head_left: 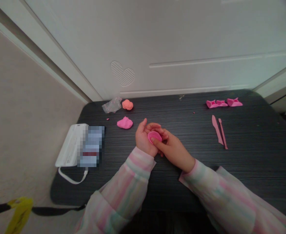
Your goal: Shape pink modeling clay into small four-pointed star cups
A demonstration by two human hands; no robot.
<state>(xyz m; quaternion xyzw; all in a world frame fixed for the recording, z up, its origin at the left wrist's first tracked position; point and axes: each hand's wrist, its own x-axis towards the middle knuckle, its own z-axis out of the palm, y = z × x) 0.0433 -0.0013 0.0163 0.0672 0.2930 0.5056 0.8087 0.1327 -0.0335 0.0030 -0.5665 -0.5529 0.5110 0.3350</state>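
Observation:
A flattened round piece of bright pink modelling clay (pixel 154 135) lies in the palm of my left hand (pixel 144 138). That palm faces up, with the thumb raised and the fingers curled behind the clay. From the right, my right hand (pixel 175 148) presses its thumb on the lower face of the disc. Its other fingers wrap behind the left hand's fingers and are partly hidden. Up and left of the hands, a lump of pink clay (pixel 124 123) rests on the dark table (pixel 172 185). An orange clay lump (pixel 127 104) sits behind it.
A crumpled clear plastic bag (pixel 112 105) lies beside the orange lump. Folded pink clay shapes (pixel 222 103) stand at the back right, above a pink plastic knife (pixel 216 129) and a thin pink stick tool (pixel 223 133). At left are a white power bank (pixel 71 146) and a phone (pixel 93 146), with a white cable (pixel 72 180).

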